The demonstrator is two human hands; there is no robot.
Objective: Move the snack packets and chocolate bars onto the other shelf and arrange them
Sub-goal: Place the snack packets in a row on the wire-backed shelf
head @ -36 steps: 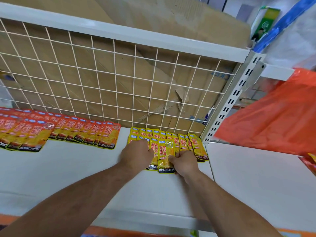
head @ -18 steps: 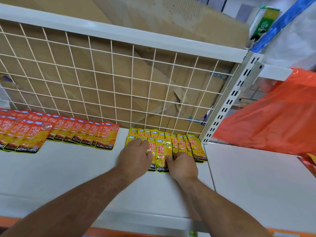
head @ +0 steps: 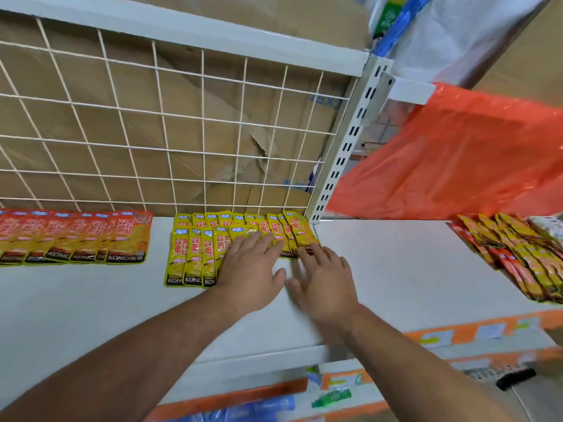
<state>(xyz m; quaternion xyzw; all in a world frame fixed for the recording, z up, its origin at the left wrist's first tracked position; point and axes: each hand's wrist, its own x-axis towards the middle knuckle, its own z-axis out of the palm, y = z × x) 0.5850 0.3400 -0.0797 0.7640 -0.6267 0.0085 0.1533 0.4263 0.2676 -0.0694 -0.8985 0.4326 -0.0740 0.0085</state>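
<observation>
At the right end of the white shelf, both hands lie flat with fingers straight and spread; neither grasps anything. The left hand presses on the right end of the front row of yellow snack packets. The right hand is slightly blurred. Its fingertips touch the lower edge of the back-row packets nearest the slotted upright, and its palm rests on bare shelf.

Status of the yellow group: two overlapping rows lie face up. The back row runs along the wire grid panel. The front row covers only the left part, and bare shelf shows under the hands. Judged from this, the current step is flattening and aligning, and the front row is not yet complete.

Status of the left group: orange-red snack packets lie in an overlapped row, well apart from the yellow group, and look finished.

Remaining work: a loose pile of mixed packets lies unsorted on the adjoining shelf to the right, beyond the upright. This is probably stock still to be transferred. No item can be identified with certainty as a chocolate bar. That part of the task appears not yet started. Overall, the task is estimated at roughly the midpoint.

An orange plastic bag hangs above the adjoining shelf. Cardboard stands behind the grid.
</observation>
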